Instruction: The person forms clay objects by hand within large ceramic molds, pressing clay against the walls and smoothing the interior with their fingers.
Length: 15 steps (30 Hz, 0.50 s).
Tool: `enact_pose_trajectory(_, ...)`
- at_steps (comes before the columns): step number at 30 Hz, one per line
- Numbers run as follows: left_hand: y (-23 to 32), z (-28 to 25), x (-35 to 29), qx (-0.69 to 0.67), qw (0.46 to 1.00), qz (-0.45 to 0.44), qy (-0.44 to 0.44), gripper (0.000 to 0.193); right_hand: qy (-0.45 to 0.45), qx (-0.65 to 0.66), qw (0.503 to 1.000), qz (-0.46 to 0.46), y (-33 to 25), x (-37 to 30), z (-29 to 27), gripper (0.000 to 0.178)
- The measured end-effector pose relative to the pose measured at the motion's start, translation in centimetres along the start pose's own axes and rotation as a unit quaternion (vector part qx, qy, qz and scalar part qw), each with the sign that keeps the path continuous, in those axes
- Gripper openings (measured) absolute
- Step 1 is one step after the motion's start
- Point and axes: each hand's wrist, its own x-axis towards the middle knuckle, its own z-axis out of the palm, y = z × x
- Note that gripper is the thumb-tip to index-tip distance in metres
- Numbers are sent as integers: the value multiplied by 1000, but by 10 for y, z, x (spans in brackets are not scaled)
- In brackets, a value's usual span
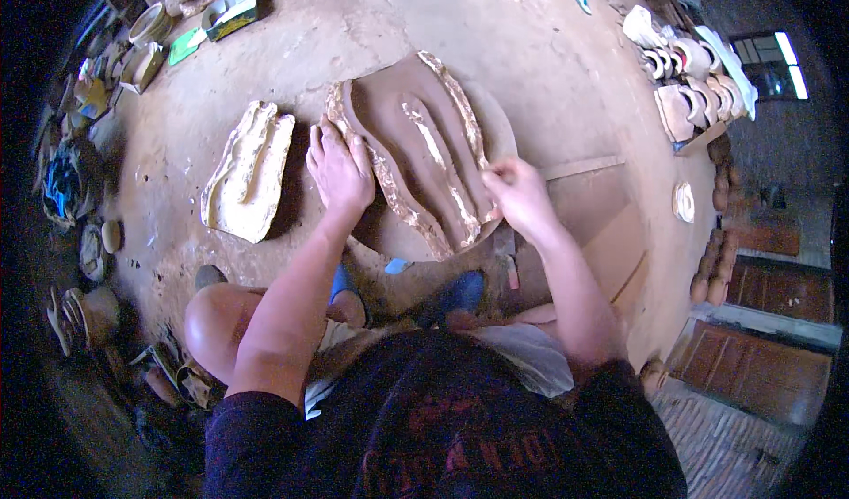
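Note:
In front of me a large plaster mold with chipped white edges and a raised middle ridge lies on a round board. Smooth brown clay lines its hollows. My left hand rests along the mold's left rim, fingers stretched out and nothing gripped. At the right rim, my right hand is closed in a pinch, its fingertips against the edge. Whatever is between those fingers is hidden. A smaller cream-white plaster mold lies on the floor to the left, apart from my hand.
Pots, boxes and bags crowd the far left, with a green-and-white tray among them. Stacked curved plaster pieces stand at the far right. A small white ring-shaped piece lies nearer. My blue shoes are just below the board.

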Motion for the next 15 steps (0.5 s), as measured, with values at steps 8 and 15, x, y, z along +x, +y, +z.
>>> enact_pose_trajectory(8,2,4,1,-7,1000,7,6,70,-37,-299,914,-273,-41,66,27,30)
enact_pose_trajectory(15,-3,7,1,0,1000,-9,-5,70,-104,-411,873,-241,-1,14,20,29)
